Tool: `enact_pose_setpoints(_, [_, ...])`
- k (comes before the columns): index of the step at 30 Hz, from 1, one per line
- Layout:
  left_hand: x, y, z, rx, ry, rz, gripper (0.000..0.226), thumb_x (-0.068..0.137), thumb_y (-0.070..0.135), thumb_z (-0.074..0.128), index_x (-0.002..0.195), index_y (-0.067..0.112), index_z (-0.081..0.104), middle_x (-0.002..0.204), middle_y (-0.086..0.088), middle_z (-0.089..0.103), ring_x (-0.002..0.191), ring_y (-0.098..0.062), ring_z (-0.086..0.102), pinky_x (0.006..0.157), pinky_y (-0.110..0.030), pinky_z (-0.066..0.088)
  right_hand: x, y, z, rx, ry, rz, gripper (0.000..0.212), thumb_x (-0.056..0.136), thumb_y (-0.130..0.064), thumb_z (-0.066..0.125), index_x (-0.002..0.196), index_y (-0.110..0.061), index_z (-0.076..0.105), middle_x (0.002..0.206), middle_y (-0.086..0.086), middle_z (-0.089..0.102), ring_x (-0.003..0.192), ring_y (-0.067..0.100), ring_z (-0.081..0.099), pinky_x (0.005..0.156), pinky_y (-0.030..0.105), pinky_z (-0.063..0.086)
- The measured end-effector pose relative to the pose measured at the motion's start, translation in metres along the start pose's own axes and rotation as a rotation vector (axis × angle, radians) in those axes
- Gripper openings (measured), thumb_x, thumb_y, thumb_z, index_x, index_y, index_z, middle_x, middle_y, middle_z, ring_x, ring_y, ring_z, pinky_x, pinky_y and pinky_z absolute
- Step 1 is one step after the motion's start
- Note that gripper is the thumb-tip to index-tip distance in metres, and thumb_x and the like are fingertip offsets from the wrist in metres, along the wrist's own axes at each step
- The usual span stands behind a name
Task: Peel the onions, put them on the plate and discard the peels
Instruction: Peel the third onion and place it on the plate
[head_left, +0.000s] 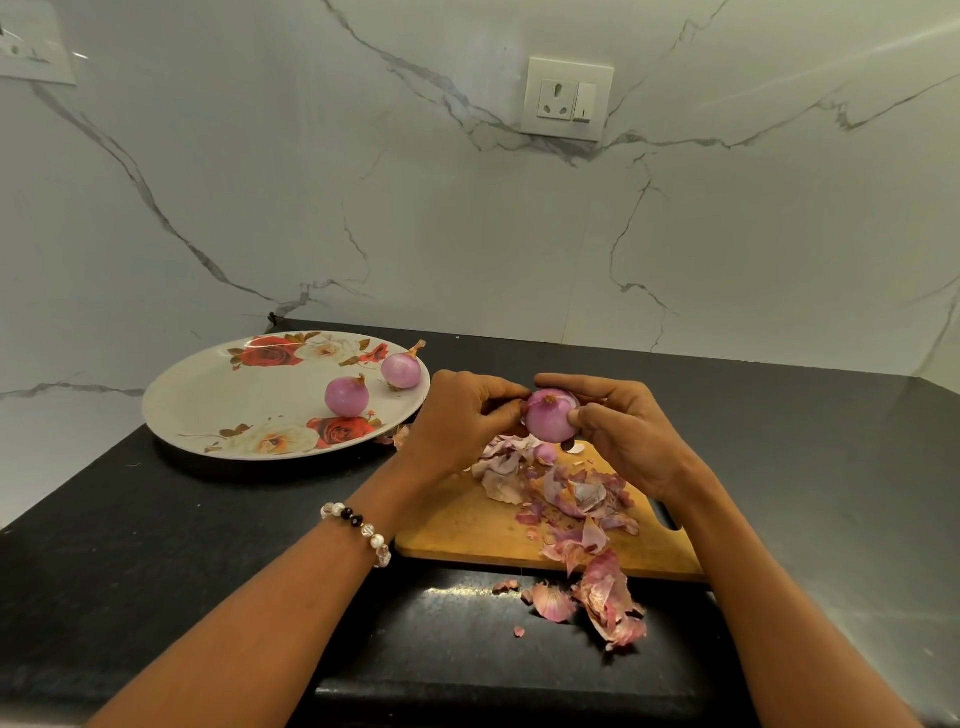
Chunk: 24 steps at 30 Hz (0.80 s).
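Head view. Landmark taken as the rectangular wooden cutting board (467, 525), which lay on the black stone countertop (130, 545).

Both hands were raised just above the far end of the board, sharing one round purple onion (549, 415). The left hand (457, 421) closed its fingertips on the onion's left side, near the top. The right hand (623, 431) clamped the onion from the right, thumb on the near face and fingers curled over the top. Most of the onion's surface looked smooth and peeled; a bit of skin at the crown remained. A beaded bracelet of white and black beads (363, 530) sat on the left wrist.

A heap of dry pink-purple onion peels (566, 499) covered the right half of the board. More peels (608, 597) had spilled off the board's near edge onto the countertop. A small purple onion piece (545, 453) lay among the peels at the far end of the board, directly under the held onion.

Left of the board, and apart from it, stood a round white plate with red rose print (208, 410). Two peeled purple onions (347, 397) (400, 371) rested on its right part, near each other but not touching.
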<state>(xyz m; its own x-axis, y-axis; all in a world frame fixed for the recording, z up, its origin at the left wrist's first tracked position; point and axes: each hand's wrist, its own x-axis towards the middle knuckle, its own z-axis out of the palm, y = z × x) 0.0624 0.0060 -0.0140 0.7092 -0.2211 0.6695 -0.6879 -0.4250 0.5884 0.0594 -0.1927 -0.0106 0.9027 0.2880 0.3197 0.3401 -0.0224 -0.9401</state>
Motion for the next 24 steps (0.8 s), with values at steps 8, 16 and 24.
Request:
enact_pose_setpoints(8, [-0.001, -0.001, 0.001, 0.125, 0.053, 0.079, 0.020, 0.085, 0.006, 0.066, 0.104, 0.002, 0.071, 0.090, -0.009, 0.073, 0.074, -0.006, 0.060, 0.071, -0.003, 0.047, -0.001, 0.000, 0.008, 0.000, -0.033, -0.039, 0.038, 0.093, 0.011, 0.053, 0.117, -0.015, 0.069, 0.118, 0.013, 0.070, 0.111, 0.033, 0.066, 0.089, 0.038, 0.059])
enact_pose_setpoints(16, [0.002, 0.000, 0.004, -0.009, 0.158, -0.148, 0.012, 0.087, 0.004, 0.063, 0.095, 0.006, 0.072, 0.083, -0.004, 0.070, 0.069, -0.009, 0.065, 0.065, -0.016, 0.056, -0.002, -0.001, 0.011, 0.065, -0.040, -0.085, 0.037, 0.091, 0.011, 0.057, 0.118, -0.013, 0.068, 0.118, 0.014, 0.070, 0.112, 0.033, 0.066, 0.088, 0.033, 0.058])
enact_pose_setpoints(24, [0.007, 0.005, 0.000, -0.414, 0.053, -0.343, 0.012, 0.092, 0.011, 0.059, 0.095, 0.018, 0.069, 0.085, 0.003, 0.071, 0.079, -0.011, 0.071, 0.068, -0.020, 0.057, 0.002, -0.005, 0.009, 0.216, 0.024, -0.083, 0.038, 0.080, -0.004, 0.057, 0.115, -0.012, 0.068, 0.113, 0.010, 0.073, 0.109, 0.028, 0.068, 0.084, 0.029, 0.059])
